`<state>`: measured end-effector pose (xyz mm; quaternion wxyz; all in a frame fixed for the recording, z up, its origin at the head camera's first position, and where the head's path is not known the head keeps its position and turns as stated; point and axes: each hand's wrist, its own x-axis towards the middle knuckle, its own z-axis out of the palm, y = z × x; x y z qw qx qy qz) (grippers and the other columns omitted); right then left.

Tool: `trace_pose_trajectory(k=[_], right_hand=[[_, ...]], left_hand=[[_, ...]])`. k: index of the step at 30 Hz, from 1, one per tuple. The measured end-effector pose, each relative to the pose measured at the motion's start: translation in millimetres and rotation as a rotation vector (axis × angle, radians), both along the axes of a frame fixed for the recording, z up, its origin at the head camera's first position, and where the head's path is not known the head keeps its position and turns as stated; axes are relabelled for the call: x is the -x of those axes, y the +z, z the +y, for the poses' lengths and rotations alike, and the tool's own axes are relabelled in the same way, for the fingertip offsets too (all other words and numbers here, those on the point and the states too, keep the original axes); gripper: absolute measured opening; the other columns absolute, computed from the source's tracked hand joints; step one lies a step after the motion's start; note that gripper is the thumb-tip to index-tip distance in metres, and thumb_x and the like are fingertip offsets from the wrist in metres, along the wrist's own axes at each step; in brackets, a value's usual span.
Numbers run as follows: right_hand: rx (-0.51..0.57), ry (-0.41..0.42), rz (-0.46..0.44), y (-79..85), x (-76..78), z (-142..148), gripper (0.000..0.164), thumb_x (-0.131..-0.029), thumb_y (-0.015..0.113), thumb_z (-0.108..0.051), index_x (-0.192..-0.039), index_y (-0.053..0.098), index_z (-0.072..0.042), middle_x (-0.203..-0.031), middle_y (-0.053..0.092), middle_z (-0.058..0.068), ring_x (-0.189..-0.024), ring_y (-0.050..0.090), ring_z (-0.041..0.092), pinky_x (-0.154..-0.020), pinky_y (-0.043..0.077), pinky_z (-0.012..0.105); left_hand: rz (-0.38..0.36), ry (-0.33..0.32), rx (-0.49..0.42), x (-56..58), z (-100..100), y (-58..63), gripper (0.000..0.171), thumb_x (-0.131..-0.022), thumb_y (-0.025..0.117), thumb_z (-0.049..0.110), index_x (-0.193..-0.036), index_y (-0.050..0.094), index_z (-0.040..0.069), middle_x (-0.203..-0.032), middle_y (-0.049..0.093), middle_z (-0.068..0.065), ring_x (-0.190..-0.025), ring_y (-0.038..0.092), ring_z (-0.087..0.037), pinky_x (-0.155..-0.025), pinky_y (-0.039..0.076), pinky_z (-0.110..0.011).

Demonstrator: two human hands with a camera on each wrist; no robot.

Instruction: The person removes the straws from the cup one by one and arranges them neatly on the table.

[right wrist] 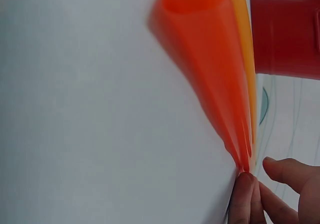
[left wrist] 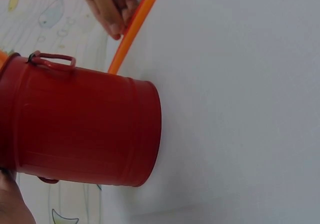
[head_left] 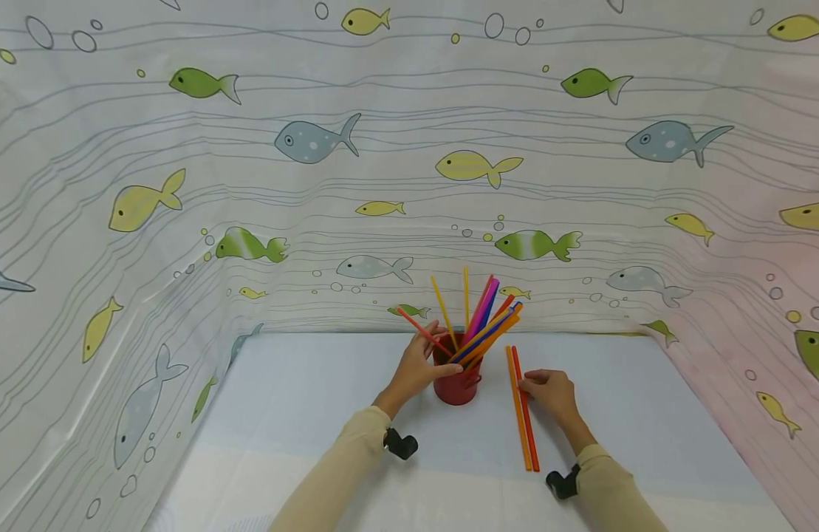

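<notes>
A small red metal bucket (head_left: pixel 456 390) stands upright on the table, holding several colourful straws (head_left: pixel 485 325). My left hand (head_left: pixel 416 369) grips it near the rim, thumb at the front and fingers round the far left side. To the right lie an orange straw (head_left: pixel 518 410) and a red-orange straw (head_left: pixel 530 436), side by side and pointing away from me. My right hand (head_left: pixel 554 395) touches the red-orange one with its fingertips. In the right wrist view the fingers meet the red-orange straw (right wrist: pixel 210 64) while the thumb (right wrist: pixel 287 171) stays apart from it.
The white tabletop (head_left: pixel 303 428) spreads round the bucket and straws. A fish-printed curtain (head_left: pixel 409 185) rises along the back and both sides. Black wrist cameras sit at the left wrist (head_left: pixel 401 445) and the right wrist (head_left: pixel 563 484).
</notes>
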<state>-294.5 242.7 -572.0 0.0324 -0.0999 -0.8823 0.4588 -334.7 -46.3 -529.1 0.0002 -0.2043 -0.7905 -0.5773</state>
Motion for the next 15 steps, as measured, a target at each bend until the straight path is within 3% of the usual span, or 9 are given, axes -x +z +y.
trace_pose_trajectory(k=[1, 7, 8, 15], right_hand=[[0.000, -0.001, 0.000, -0.6, -0.3, 0.4, 0.032, -0.085, 0.074, -0.018, -0.106, 0.071, 0.007, -0.084, 0.073, 0.011, -0.068, 0.067, 0.016, -0.061, 0.056, 0.030], [0.008, 0.000, -0.001, -0.4, -3.8, 1.7, 0.032, -0.087, 0.073, -0.018, -0.107, 0.070, 0.007, -0.087, 0.072, 0.012, -0.070, 0.068, 0.017, -0.062, 0.057, 0.031], [0.013, -0.004, 0.002, 0.1, -4.6, 1.8, 0.032, -0.087, 0.073, -0.018, -0.107, 0.070, 0.006, -0.087, 0.072, 0.012, -0.070, 0.068, 0.017, -0.062, 0.057, 0.030], [0.013, -0.029, 0.036, 7.3, -5.6, 3.0, 0.031, -0.087, 0.073, -0.017, -0.109, 0.070, 0.005, -0.090, 0.071, 0.013, -0.070, 0.067, 0.016, -0.058, 0.055, 0.026]], left_hand=[[-0.002, -0.002, -0.002, -2.9, 0.0, 5.0, 0.096, -0.077, 0.084, 0.028, -0.154, 0.028, 0.014, -0.144, 0.044, -0.001, -0.138, 0.036, -0.015, -0.111, 0.032, -0.033], [-0.008, 0.003, -0.002, -4.0, 0.1, 6.7, 0.097, -0.077, 0.084, 0.028, -0.154, 0.027, 0.013, -0.143, 0.044, 0.000, -0.138, 0.037, -0.013, -0.112, 0.032, -0.032], [-0.006, 0.006, -0.002, -1.3, 0.0, 1.9, 0.098, -0.076, 0.085, 0.031, -0.154, 0.027, 0.015, -0.142, 0.045, 0.003, -0.137, 0.037, -0.011, -0.111, 0.032, -0.031], [-0.004, 0.004, 0.000, -0.9, -0.1, 1.2, 0.097, -0.077, 0.084, 0.031, -0.154, 0.028, 0.014, -0.144, 0.045, 0.000, -0.138, 0.037, -0.017, -0.112, 0.033, -0.034]])
